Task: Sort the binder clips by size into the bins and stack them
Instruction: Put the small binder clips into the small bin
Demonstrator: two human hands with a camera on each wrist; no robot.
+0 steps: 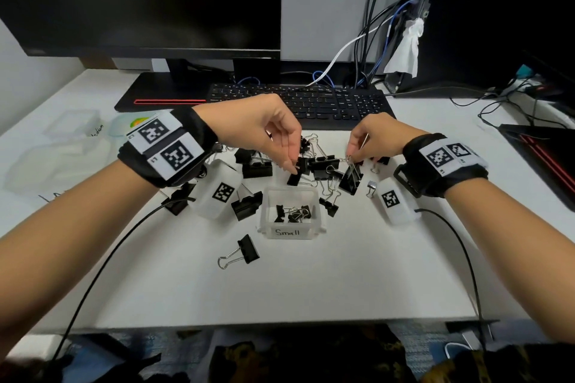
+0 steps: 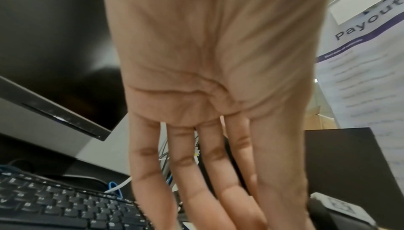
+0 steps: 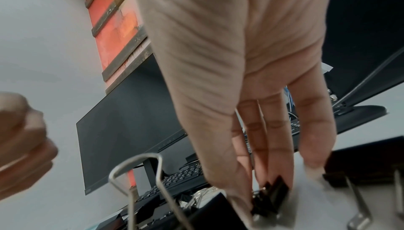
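White tabletop point(image 1: 311, 283) spreads out from its near edge, and the first thing on it is a lone binder clip point(image 1: 245, 250), well short of the rest. Just past it, one clear bin labelled "Small" point(image 1: 292, 232) sits mid-tabletop, with a few small clips point(image 1: 292, 213) tangled inside; too knotted to count. Two black cables trail off the near edge, one from each wrist.

Beyond the bin lies the loose pile of clips point(image 1: 323, 165), black bodies with silver handles, big and small mixed, a dozen or more, overlapping too much for an exact count.

Left hand point(image 1: 264, 130) is over the pile, fingers curled downward, its fingertips on a small clip point(image 1: 294, 178) at the pile's near side. Whether it has it pinched, I cannot tell; the left wrist view shows only palm and fingers point(image 2: 186, 164) reaching down, the tips blurred.

Right hand point(image 1: 378, 138) is closed in a pinch: in the right wrist view thumb and fingers point(image 3: 273, 147) squeeze a small black clip point(image 3: 273, 197), with a large clip's wire handle point(image 3: 140, 178) standing close by.

Toward the far edge, one black keyboard point(image 1: 298, 101), one dark monitor point(image 1: 140, 0), and a bundle of cables point(image 1: 382, 25) at the far right. Two more clear bins point(image 1: 71, 124) sit by the left edge.
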